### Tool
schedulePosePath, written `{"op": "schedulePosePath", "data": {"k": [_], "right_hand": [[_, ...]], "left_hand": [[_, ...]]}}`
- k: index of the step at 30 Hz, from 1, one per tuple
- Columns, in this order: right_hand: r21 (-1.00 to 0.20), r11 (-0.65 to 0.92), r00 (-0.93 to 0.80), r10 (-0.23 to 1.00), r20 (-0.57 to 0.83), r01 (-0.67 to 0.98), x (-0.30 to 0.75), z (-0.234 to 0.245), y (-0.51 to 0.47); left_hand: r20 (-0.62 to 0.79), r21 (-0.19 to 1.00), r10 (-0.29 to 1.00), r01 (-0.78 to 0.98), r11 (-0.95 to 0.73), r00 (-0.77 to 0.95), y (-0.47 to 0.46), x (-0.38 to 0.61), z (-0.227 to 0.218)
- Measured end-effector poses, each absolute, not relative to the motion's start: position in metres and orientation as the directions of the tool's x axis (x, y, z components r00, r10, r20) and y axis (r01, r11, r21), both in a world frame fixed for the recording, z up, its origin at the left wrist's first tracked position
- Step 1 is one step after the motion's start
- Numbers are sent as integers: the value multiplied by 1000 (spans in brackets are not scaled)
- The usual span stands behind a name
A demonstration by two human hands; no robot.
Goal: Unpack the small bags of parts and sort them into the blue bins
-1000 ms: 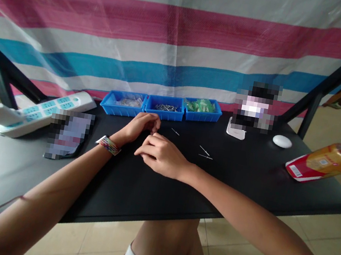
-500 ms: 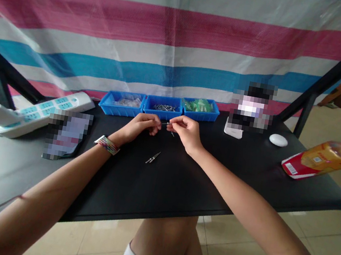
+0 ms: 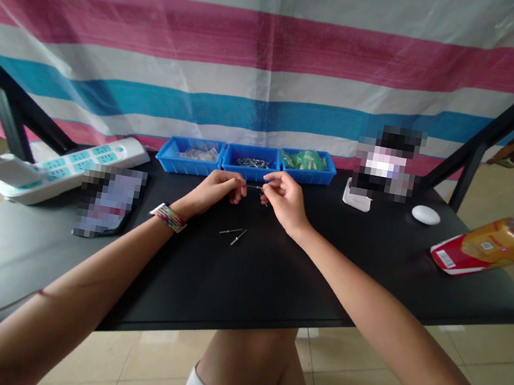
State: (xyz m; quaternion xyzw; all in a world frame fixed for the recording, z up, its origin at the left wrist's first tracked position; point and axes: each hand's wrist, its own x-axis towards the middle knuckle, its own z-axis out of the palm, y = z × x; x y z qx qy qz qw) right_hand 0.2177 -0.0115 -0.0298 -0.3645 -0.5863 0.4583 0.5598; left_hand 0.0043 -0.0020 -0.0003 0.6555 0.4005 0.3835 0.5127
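Your left hand [image 3: 218, 187] and right hand [image 3: 284, 199] pinch a thin silver metal pin [image 3: 254, 187]; a slack grip could drop it toward six o'clock.

power strip [image 3: 74, 170], white mouse [image 3: 425, 214], orange packet [image 3: 491, 247]

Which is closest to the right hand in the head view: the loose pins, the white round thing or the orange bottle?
1. Loose pins, on the table just left of the right hand, nearer the person.
2. White round thing, farther right.
3. Orange bottle, at the table's right edge.
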Motion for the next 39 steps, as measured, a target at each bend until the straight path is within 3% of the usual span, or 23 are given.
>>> {"op": "schedulePosePath", "data": {"k": [11, 19, 25, 33, 39], "right_hand": [[-954, 286, -99, 950, 295, -95, 218, -33, -11], [-961, 226, -156, 955, 250, -157, 217, -23, -17], [-948, 274, -156, 942, 299, -158, 216, -17, -19], [-949, 314, -137, 939, 314, -23, 217, -18, -18], [-859, 450, 110, 867, 486, 244, 217, -6, 23]], "left_hand": [[118, 974, 883, 119, -191, 454, -3, 1, 3], [164, 948, 893, 186, -260, 419, -2, 3, 1], [161, 943, 909, 212, -257, 384, -2, 4, 1], [99, 974, 926, 157, -165, 363, -2, 4, 1], [57, 992, 916, 83, -98, 397, -2, 3, 1]]}}
